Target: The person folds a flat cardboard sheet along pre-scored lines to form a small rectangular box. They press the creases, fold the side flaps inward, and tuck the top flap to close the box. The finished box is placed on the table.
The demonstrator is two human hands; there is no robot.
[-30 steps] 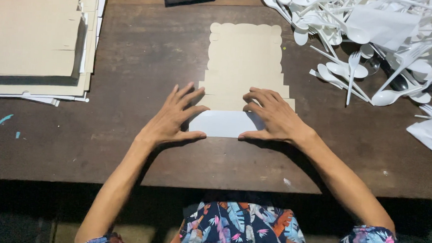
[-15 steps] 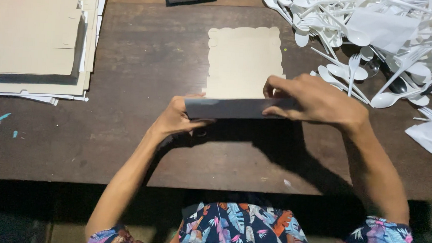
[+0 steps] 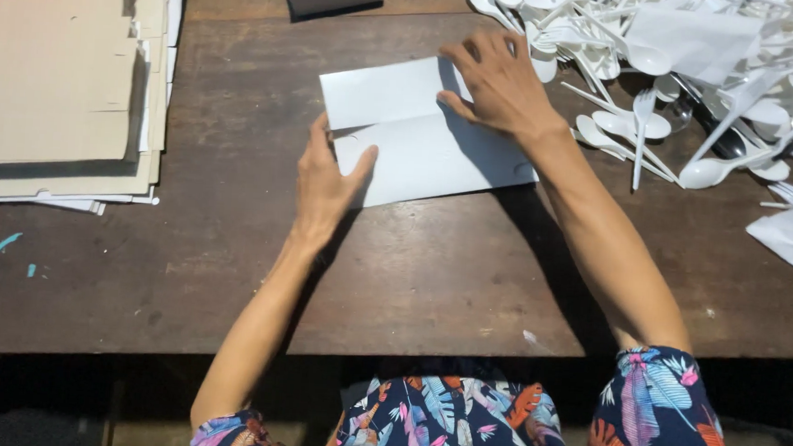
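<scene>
Flipped since before, the folded white card (image 3: 419, 134) is lying under flat, unclenched left hand (image 3: 324, 185) and right hand (image 3: 503, 84), between cardboard stack (image 3: 60, 79) and plastic spoons (image 3: 676, 75).

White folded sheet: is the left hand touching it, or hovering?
Touching. The head view shows the left hand lying flat on the white folded sheet, thumb and fingers pressed on its left edge, no gap. The right hand presses its upper right part.
</scene>
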